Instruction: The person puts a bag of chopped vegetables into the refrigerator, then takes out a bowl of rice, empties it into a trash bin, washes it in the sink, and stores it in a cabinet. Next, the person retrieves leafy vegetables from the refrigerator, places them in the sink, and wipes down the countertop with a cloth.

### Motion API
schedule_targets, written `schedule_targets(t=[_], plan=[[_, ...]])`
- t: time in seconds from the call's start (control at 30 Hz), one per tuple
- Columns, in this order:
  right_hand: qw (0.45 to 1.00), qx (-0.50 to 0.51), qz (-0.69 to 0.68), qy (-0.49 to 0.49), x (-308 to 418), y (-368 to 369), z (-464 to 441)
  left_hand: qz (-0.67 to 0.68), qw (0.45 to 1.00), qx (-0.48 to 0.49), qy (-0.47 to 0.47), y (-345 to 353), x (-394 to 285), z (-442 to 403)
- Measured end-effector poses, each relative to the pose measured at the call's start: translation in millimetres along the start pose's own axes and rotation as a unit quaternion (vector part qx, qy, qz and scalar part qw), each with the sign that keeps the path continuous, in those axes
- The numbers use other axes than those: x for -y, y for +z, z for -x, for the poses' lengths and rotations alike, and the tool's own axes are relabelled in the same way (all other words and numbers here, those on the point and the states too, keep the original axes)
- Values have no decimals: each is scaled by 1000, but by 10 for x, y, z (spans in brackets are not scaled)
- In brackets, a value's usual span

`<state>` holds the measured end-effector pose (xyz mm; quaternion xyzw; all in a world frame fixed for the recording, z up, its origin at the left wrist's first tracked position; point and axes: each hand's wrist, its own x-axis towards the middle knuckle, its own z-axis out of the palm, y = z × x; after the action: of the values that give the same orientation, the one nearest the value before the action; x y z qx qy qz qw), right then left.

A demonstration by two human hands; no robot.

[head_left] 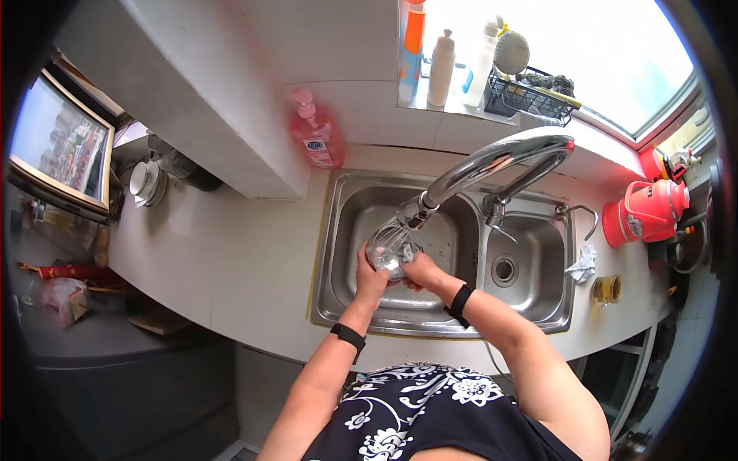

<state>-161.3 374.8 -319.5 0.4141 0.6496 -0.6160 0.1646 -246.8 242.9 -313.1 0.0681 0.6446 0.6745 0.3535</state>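
At the clear bowl's seven o'clock, the left hand (371, 275) grips the wall, fingers curled round it. The clear bowl (380, 252) sits over the large basin (355, 286), under running water. At its four o'clock, the right hand (423, 270) pinches what looks like a grey cloth (407, 251) at the bowl. The tap (492, 160) arches at one o'clock. Washing appears under way, unfinished: wiping and rinsing seem left. At three o'clock, a glass jar (607, 290) stands; whether it is washed, I cannot tell.

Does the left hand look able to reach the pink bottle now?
Likely, once the left hand releases the clear container: the tap stands right of the path to the pink bottle.
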Motion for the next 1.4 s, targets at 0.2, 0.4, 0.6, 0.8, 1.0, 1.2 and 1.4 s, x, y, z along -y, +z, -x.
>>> schedule_targets(t=[0.2, 0.4, 0.6, 0.8, 1.0, 1.2, 1.4], plan=[[723, -126, 487, -474, 110, -294, -68, -162, 922, 260, -235, -80, -405, 7], [729, -85, 481, -479, 171, -226, 10, -304, 896, 234, -224, -84, -87, -87], [969, -9, -246, 12, -192, 168, -87, -62, 996, -20, 67, 32, 147, -143], [997, -60, -50, -7, -110, 143, 46, -201, 972, 8, 117, -33, 26, -56], [763, -174, 454, -426, 26, -346, 15, -30, 920, 217, -326, -116, -217, -43], [867, -145, 336, -339, -180, -404, -10, -443, 791, 103, 410, -164, -513, 297], [972, -180, -15, -148, 67, -368, 504, -358, 919, 160, -47, -189, -494, 336]])
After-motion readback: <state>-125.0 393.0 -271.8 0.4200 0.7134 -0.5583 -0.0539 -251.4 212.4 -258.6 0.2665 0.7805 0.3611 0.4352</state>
